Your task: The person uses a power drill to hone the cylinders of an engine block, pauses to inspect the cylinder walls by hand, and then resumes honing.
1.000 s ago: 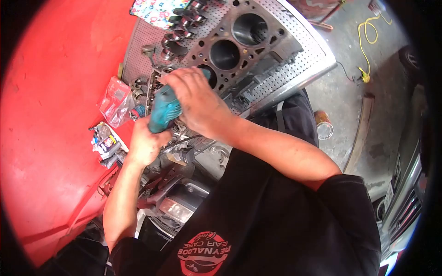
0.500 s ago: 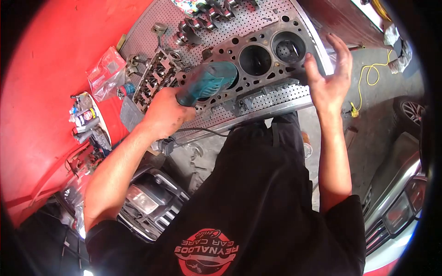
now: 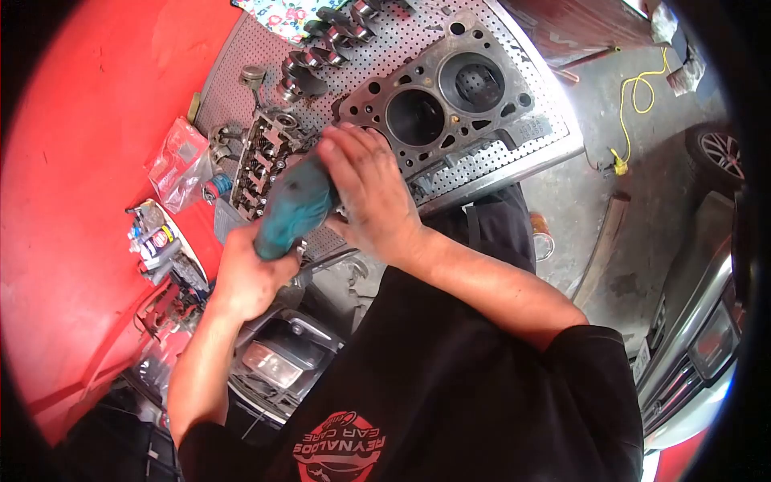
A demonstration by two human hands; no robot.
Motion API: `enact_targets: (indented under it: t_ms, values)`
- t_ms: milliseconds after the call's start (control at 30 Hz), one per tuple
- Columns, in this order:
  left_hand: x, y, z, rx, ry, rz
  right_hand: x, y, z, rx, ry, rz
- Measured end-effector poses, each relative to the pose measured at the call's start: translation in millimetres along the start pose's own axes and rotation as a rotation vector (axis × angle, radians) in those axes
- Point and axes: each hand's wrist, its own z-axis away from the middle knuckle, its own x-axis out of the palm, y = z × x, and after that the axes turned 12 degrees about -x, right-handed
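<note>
My left hand [image 3: 250,277] is wrapped around the grip of a teal power drill [image 3: 293,210]. My right hand [image 3: 377,193] is closed over the drill's front end, which its fingers cover, so the chuck and any bit are hidden. Both hands and the drill are at the near left end of a grey engine block [image 3: 446,100], covering part of it. Two of the block's round cylinder bores show to the right of my right hand. The block lies on a perforated metal bench top [image 3: 552,106].
A cylinder head [image 3: 261,161], a piston with its rod [image 3: 253,79] and a crankshaft [image 3: 313,58] lie on the bench's left and far side. A flowered cloth [image 3: 281,16] is at the back. Cars stand below, and a yellow cord [image 3: 628,120] lies on the floor.
The drill has been drawn back off the block toward my body and turned. My right hand, raised and open over the block's right side before, has come across and closed on the drill's front.
</note>
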Motion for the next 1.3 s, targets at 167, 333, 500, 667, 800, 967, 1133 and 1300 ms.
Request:
enact_targets:
  t_ms: [167, 333, 500, 667, 800, 967, 1133, 1300]
  values:
    - [-9, 0, 33, -0.028, 0.014, -0.035, 13, -6, -3, -0.109, 0.144, -0.035]
    - [-16, -1, 55, -0.048, 0.072, 0.100, 17, -26, -17, -0.111, 0.190, -0.033]
    - [-20, -3, 69, -0.035, 0.100, 0.106, 14, -37, -26, -0.113, 0.194, -0.046]
    - [-25, -3, 81, -0.139, 0.133, 0.075, 16, -43, -29, -0.126, 0.209, -0.031]
    - [-25, 2, 89, -0.093, 0.120, 0.132, 11, -53, -33, -0.102, 0.229, -0.080]
    - [-23, -1, 89, -0.086, 0.134, 0.163, 15, -50, -33, -0.130, 0.215, -0.043]
    - [-23, -2, 78, -0.089, 0.092, 0.136, 14, -41, -30, -0.125, 0.200, -0.072]
    - [-18, -6, 68, -0.053, 0.101, 0.140, 18, -33, -25, -0.130, 0.188, -0.077]
